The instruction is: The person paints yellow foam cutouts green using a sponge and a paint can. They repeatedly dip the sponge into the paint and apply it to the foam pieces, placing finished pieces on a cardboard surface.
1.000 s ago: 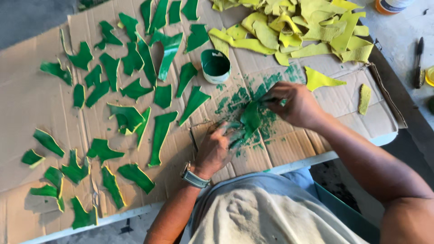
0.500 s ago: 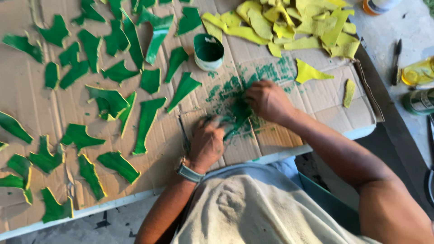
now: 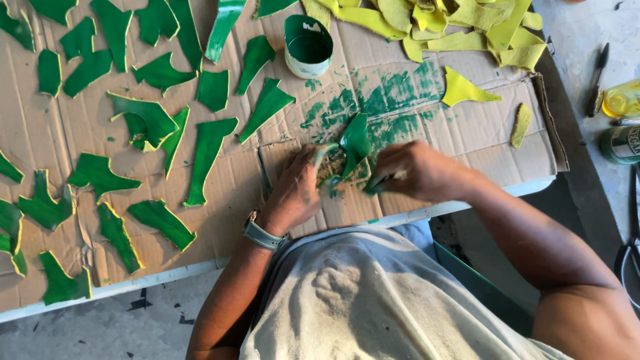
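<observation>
A curved piece painted green (image 3: 355, 141) stands tilted on the paint-smeared cardboard (image 3: 427, 143), just in front of my chest. My left hand (image 3: 299, 190), with a wristwatch on it, pinches the piece's left end between its fingers. My right hand (image 3: 421, 172) is closed beside the piece's right side, and a small green-stained pad or brush (image 3: 375, 185) shows under its fingers. Both hands carry green smears. An open tin of green paint (image 3: 308, 47) stands on the cardboard beyond the hands.
Several green-painted pieces (image 3: 208, 155) lie spread over the cardboard's left half. A heap of yellow pieces (image 3: 460, 23) lies at the far right, with two loose yellow ones (image 3: 467, 90) nearer. A pen (image 3: 597, 80), a yellow jar (image 3: 623, 100) and a can (image 3: 620, 143) sit on the right.
The piece lay flat under my right hand's rubbing; now it is lifted on edge between both hands. Both hands have drawn closer to my body.
</observation>
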